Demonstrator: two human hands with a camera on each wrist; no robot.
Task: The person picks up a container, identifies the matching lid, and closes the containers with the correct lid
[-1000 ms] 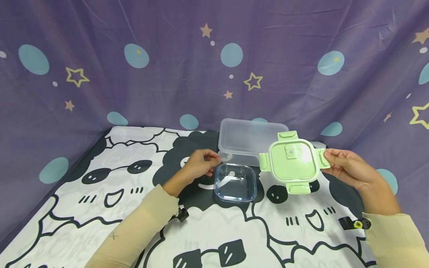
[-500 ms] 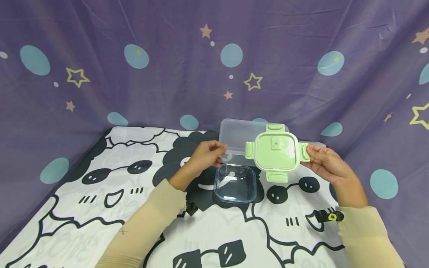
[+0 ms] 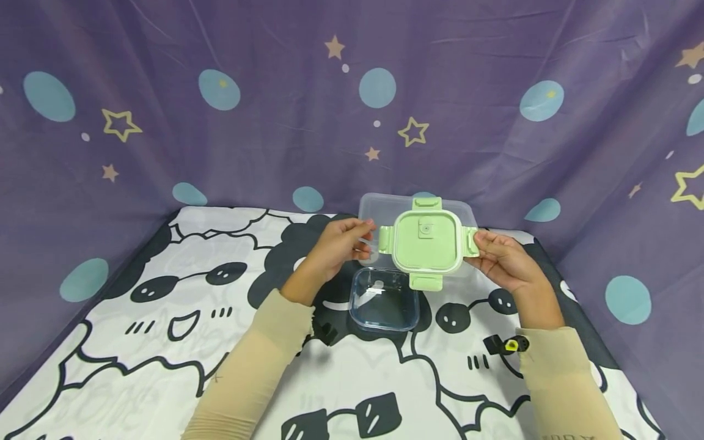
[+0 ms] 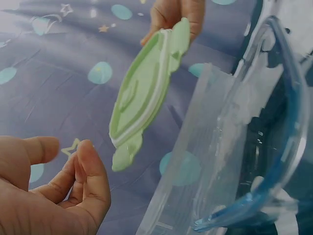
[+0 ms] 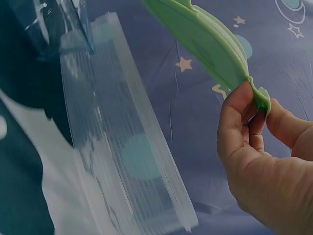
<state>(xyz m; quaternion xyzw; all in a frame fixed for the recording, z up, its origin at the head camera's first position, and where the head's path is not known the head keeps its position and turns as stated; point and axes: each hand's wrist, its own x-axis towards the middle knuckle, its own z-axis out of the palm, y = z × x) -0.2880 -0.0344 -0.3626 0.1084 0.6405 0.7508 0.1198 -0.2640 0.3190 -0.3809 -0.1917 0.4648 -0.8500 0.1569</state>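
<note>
A square green lid (image 3: pixel 428 241) with a white rim and side clips hangs in the air above the glass container. My right hand (image 3: pixel 506 260) pinches its right clip between thumb and fingers, as the right wrist view also shows with the lid (image 5: pixel 205 44) tilted. Just left of the lid's left clip, my left hand (image 3: pixel 340 247) is raised with fingers loosely bent; the left wrist view shows a gap between its fingertips and the lid (image 4: pixel 146 93). The square clear glass container (image 3: pixel 384 299) stands on the table below, its top uncovered.
A clear rectangular plastic box (image 3: pixel 379 205) stands behind the glass container, partly hidden by the lid. A cloth with black and white cartoon faces (image 3: pixel 187 299) covers the table. A purple patterned curtain (image 3: pixel 275 122) hangs behind it.
My right hand has carried the green lid leftward and slightly up. My left hand has risen a little and moved right, towards the lid. The glass container has stayed in place.
</note>
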